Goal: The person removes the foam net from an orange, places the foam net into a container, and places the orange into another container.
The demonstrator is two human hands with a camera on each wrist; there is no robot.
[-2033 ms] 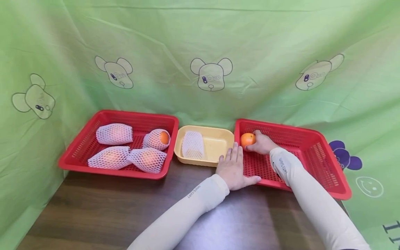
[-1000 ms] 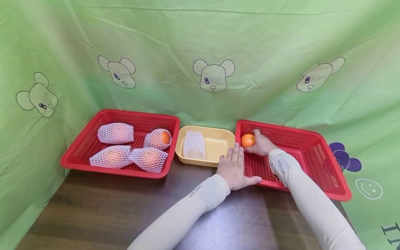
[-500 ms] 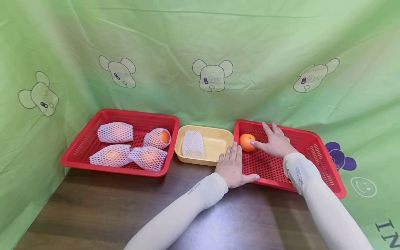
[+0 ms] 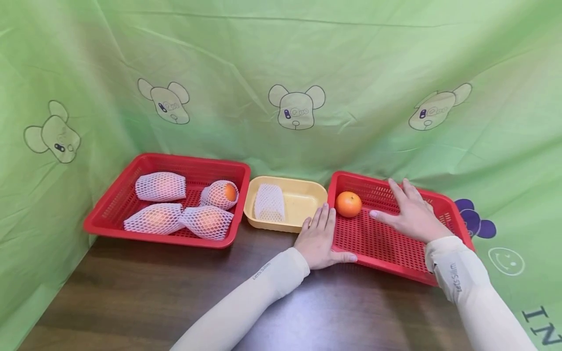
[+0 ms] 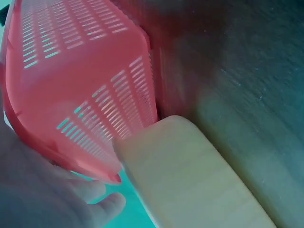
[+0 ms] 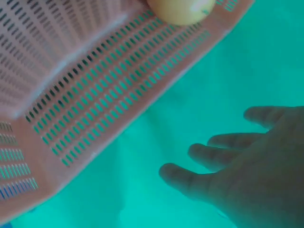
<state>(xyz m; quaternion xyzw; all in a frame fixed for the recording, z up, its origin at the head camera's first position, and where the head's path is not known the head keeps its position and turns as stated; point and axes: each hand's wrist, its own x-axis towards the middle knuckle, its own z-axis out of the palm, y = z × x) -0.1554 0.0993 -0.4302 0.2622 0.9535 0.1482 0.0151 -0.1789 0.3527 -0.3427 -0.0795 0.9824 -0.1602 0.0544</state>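
Note:
One bare orange (image 4: 349,204) sits in the left back corner of the right red basket (image 4: 377,243); in the right wrist view the orange (image 6: 183,12) is at the top. My right hand (image 4: 414,216), fingers spread, hovers over that basket to the right of the fruit and holds nothing. With straight fingers, my left hand (image 4: 317,242) lies at the basket's left front corner, its thumb along the front rim. In the left wrist view the left hand (image 5: 42,190) shows beside the basket wall (image 5: 80,80).
A shallow yellow tray (image 4: 305,202) holding a white foam net sleeve (image 4: 270,202) stands between the baskets. The left red basket (image 4: 158,238) contains several netted oranges, such as the one at its right (image 4: 219,194). A green curtain (image 4: 219,63) hangs behind the wooden table (image 4: 175,282).
The right hand has let go of the orange and moved right with its fingers spread. The orange stays in the basket's corner. The left hand and the right basket have shifted slightly.

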